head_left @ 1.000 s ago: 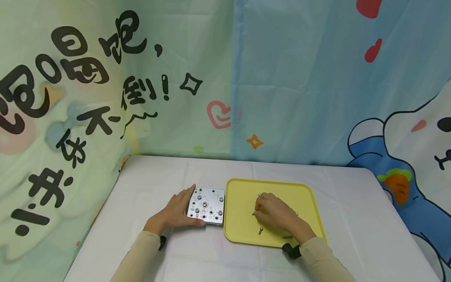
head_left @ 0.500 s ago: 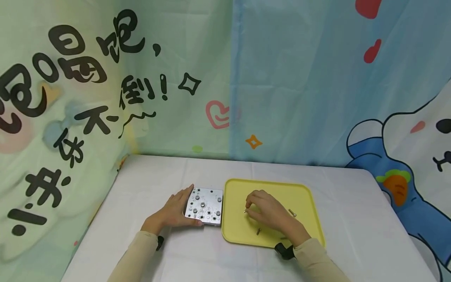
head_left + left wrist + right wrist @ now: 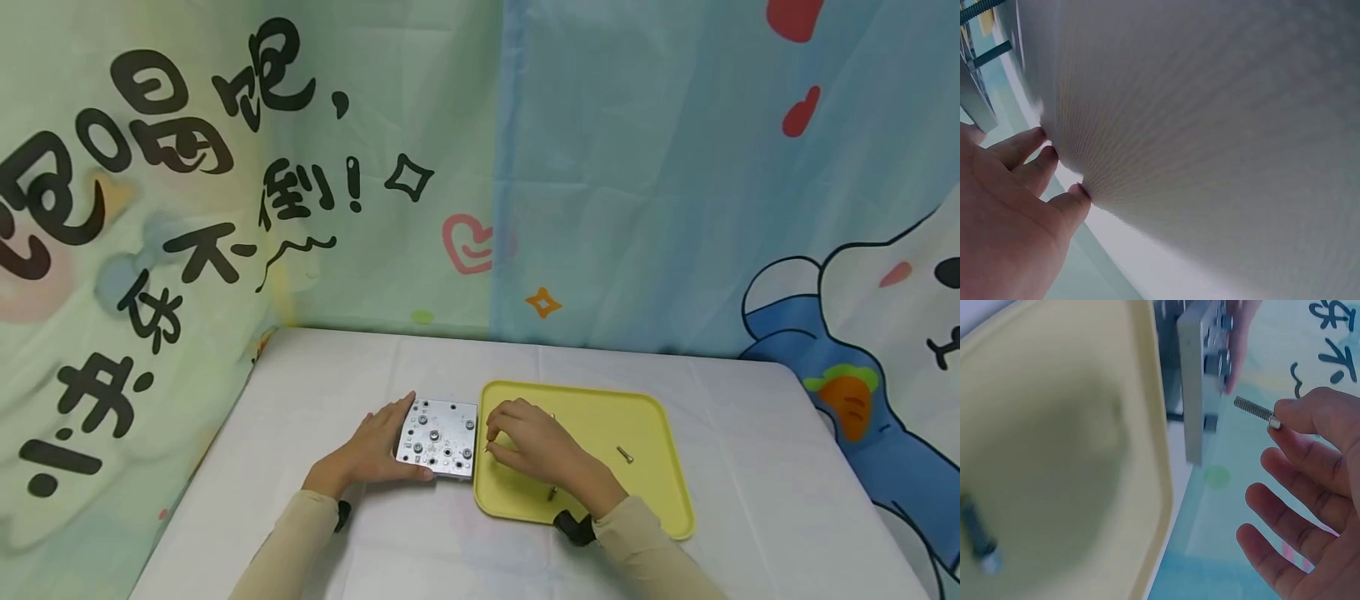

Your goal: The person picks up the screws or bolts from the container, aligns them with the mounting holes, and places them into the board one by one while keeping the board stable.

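A silver metal plate (image 3: 444, 417) with several holes and bolts lies left of the tray. My left hand (image 3: 367, 450) holds it at the left side, thumb along the front edge and fingers toward the far corner. In the left wrist view, bolt shanks (image 3: 991, 55) stick out below the plate, and fingertips (image 3: 1079, 195) touch the white cloth. My right hand (image 3: 536, 442) is over the tray's left part, beside the plate. Between thumb and index finger it pinches a small socket-head bolt (image 3: 1254, 409) by the head, threaded end toward the plate; the other fingers are spread.
The yellow tray (image 3: 660, 492) abuts the plate's right side. Loose bolts lie in it, one at the right (image 3: 625, 455) and one near the front (image 3: 552, 493). A white cloth (image 3: 420, 550) covers the table; printed curtains (image 3: 637, 208) hang behind.
My right hand has moved left across the tray toward the plate, carrying the bolt and uncovering another bolt at the tray's right. The left hand stays on the plate.
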Demonstrator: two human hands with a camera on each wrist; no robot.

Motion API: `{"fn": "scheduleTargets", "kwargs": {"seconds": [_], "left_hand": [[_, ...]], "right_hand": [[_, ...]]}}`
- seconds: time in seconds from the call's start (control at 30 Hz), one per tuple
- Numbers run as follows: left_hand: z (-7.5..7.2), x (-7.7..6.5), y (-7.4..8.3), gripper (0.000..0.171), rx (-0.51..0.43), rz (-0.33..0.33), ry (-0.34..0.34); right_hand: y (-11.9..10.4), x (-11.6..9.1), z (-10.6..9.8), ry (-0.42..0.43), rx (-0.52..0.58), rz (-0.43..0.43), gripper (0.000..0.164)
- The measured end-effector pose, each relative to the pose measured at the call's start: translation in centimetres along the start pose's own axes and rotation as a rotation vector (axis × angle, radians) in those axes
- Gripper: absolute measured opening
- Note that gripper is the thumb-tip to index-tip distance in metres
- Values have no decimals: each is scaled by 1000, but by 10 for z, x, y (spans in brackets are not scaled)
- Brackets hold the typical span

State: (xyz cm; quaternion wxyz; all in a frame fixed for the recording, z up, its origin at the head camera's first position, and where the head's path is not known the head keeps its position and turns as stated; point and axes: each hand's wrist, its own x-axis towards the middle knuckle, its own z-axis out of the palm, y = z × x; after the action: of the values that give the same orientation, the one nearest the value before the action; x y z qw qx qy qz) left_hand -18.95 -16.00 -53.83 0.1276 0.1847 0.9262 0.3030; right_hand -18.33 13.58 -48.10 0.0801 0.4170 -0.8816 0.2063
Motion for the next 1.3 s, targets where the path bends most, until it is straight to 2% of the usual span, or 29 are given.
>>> {"fn": "scheduleTargets", "kwargs": {"seconds": [0.17,0.4,1.0,1.3], "left_hand": [[0,1,-2,129,2,12,6],[1,1,-3,129,-7,7,3],[1,1,-3,129,2,6,-3],[0,2,-3,129,5,4,1]], "right_hand": [[-10,13,7,-1,20,-39,10],[-19,22,14,-42,24,-39,9],[-22,22,24,-119,-4,6,8],[-21,21,20,-115,-12,11,7]]}}
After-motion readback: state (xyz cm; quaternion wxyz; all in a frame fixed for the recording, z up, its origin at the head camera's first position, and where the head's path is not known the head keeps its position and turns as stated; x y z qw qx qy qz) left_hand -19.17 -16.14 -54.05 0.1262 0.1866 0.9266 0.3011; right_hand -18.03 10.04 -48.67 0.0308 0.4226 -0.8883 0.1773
